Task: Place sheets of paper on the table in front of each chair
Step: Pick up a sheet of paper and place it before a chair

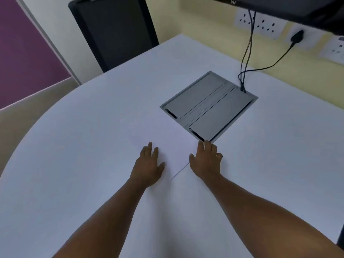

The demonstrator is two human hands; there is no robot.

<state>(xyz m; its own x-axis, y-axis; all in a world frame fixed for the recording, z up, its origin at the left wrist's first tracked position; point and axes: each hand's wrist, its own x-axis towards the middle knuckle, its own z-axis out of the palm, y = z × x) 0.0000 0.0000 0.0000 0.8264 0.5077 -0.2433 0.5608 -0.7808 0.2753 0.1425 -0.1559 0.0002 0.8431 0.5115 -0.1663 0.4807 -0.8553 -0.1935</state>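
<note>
Pressing a sheet of paper (173,155) flat, the left hand (148,165) and right hand (206,161), both spread open, seem to finish one placement; the chair (113,32) beyond them likely needs the next sheet.

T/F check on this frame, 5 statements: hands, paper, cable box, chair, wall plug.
1. Both hands lie flat, palms down, on the table. True: left hand and right hand are spread open.
2. The right hand grips a pen. False: it holds nothing.
3. The grey cable box has its flaps closed. True, with cables entering at its far corner.
4. A black chair stands at the far side. True.
5. Every wall socket is empty. False: a black plug sits in one.
The sheet of paper is barely visible, white on white.
</note>
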